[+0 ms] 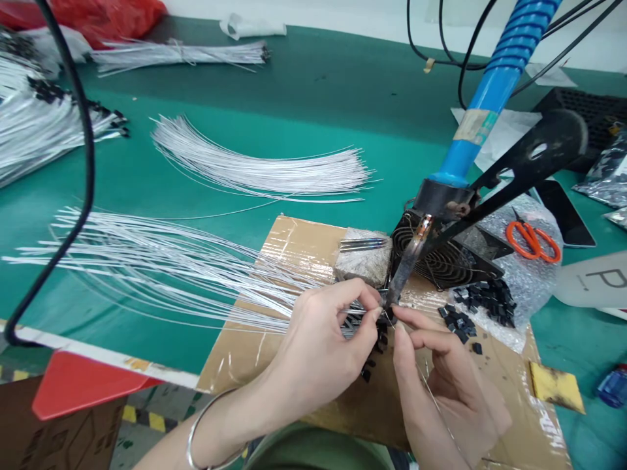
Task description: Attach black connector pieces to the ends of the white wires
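My left hand [326, 343] is closed in a pinch at the tip of a soldering iron [405, 271] with a blue handle, slanting down from the upper right. It appears to grip the end of a white wire, mostly hidden by the fingers. Opposite it, my right hand [443, 385] pinches a thin silver solder wire [434, 398] that trails down across the palm. Both sets of fingertips are close to the hot tip. Loose white wires [210, 277] run from the left beneath and behind my left hand. Small black pieces [369, 365] show below the fingertips.
Cardboard [255, 352] lies under the work. A black fan [435, 251] stands behind the iron. Rightward are black connectors [490, 300], orange scissors [531, 240] and a yellow sponge [557, 386]. Another wire bundle [264, 163] lies behind; a black cable [85, 150] hangs at left.
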